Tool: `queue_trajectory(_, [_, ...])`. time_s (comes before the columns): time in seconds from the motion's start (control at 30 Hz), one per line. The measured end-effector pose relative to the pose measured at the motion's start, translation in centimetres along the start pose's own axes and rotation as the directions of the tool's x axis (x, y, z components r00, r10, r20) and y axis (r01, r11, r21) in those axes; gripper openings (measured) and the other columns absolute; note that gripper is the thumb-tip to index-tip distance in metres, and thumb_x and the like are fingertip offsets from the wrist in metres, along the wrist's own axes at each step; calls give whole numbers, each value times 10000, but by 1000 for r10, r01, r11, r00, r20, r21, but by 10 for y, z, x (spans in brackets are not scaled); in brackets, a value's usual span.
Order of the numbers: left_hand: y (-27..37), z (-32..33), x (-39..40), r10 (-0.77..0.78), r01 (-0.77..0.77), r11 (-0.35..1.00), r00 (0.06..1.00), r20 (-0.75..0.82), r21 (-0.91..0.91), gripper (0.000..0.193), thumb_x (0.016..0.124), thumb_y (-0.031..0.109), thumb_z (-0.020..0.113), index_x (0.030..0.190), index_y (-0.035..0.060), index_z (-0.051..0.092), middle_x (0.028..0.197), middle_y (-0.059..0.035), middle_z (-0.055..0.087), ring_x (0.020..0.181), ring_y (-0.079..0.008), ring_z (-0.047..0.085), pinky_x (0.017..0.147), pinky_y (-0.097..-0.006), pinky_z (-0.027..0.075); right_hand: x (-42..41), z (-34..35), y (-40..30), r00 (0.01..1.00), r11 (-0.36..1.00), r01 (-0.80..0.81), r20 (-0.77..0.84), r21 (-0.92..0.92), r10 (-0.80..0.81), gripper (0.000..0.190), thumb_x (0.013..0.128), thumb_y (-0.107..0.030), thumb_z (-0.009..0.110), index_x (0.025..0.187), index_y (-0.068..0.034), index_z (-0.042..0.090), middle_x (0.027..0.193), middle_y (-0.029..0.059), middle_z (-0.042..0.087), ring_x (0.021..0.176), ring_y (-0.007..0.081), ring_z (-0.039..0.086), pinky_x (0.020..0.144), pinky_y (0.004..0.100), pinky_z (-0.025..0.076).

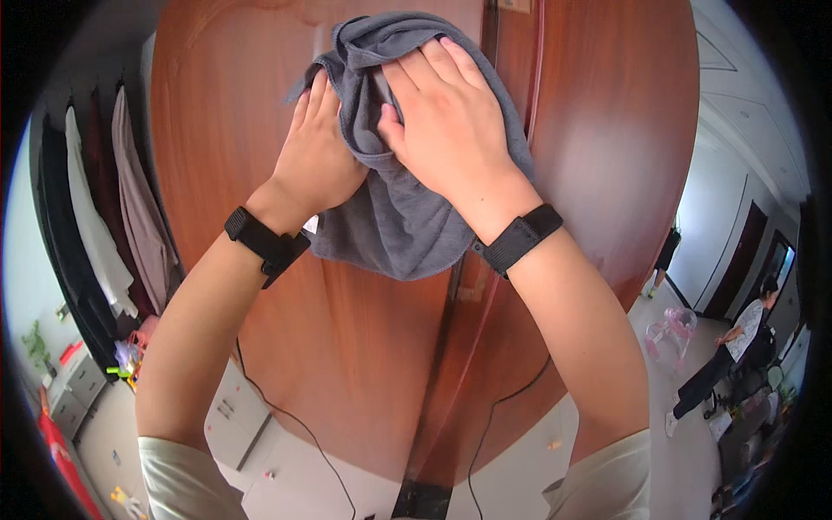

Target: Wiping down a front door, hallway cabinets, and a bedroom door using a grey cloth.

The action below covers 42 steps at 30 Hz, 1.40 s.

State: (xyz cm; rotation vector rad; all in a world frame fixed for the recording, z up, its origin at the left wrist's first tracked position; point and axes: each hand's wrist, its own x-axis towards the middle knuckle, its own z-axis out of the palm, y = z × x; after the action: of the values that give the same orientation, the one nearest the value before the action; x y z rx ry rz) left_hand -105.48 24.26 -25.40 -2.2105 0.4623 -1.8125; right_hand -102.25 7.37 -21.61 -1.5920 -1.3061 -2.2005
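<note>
A dark grey microfibre cloth [416, 227] is spread and bunched against a glossy reddish-brown wooden door [234, 130]. On its upper right part, my right hand [452, 117] presses with the fingers stretched upward and the thumb beside a loose fold. My left hand [318, 143] holds the cloth's left side, its palm low on the fabric and its fingertips by the turned-up edge. Folds cover part of the left index finger. A small white tag shows near the left wrist. Both wrists wear black straps.
Clothes [123, 208] hang at the left, above a grey-white drawer cabinet [78, 390]. Thin black cables [305, 429] dangle below my arms. A white cabinet [234, 416] stands low behind. At the right are a person [734, 344], a pink-and-clear object [673, 335] and clutter.
</note>
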Motion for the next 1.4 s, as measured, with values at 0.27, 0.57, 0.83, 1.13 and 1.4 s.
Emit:
queue_trajectory(0.27, [-40, 4, 53, -112, 112, 994, 993, -23, 14, 663, 865, 308, 473, 1381, -65, 287, 1438, -272, 286, 1366, -406, 222, 1119, -487, 207, 50, 16, 29, 997, 985, 51, -43, -167, -59, 320, 731, -237, 620, 980, -37, 628, 1026, 83, 602, 1093, 241, 504, 1055, 375, 317])
queue_trajectory(0.57, [-78, 26, 62, -79, 63, 995, 966, -247, -75, 744, 757, 220, 539, 1391, -57, 266, 1449, -275, 255, 1373, -425, 180, 1142, -463, 148, 89, 13, 17, 991, 960, 38, 136, -276, 0, 379, 840, -237, 478, 1061, 40, 612, 1128, 205, 586, 1114, 306, 517, 1040, 380, 323])
queue_trajectory(0.83, [-62, 18, 40, -144, 107, 986, 931, -336, -125, 607, 844, 208, 431, 1342, -122, 317, 1390, -336, 308, 1325, -475, 243, 1115, -485, 187, 78, 11, 15, 972, 944, 227, 105, -238, -208, 327, 804, -202, 533, 1011, 41, 599, 1046, 214, 591, 1047, 352, 520, 990, 421, 367])
queue_trajectory(1.13, [-68, 28, -31, -108, 48, 986, 916, -386, -162, 582, 897, 263, 454, 1334, -105, 341, 1376, -322, 341, 1308, -469, 281, 1103, -488, 202, 42, 27, -38, 916, 920, 383, 158, -77, -368, 311, 787, -181, 541, 998, 46, 579, 1008, 205, 578, 993, 357, 517, 943, 421, 381])
queue_trajectory(1.4, [-72, 64, -115, -53, 7, 995, 892, -448, -104, 676, 870, 338, 516, 1344, -107, 332, 1402, -313, 315, 1307, -478, 272, 1102, -496, 195, -31, 49, -109, 967, 982, 184, 183, -30, -176, 283, 759, -165, 578, 960, 34, 580, 974, 196, 562, 993, 360, 496, 953, 437, 365])
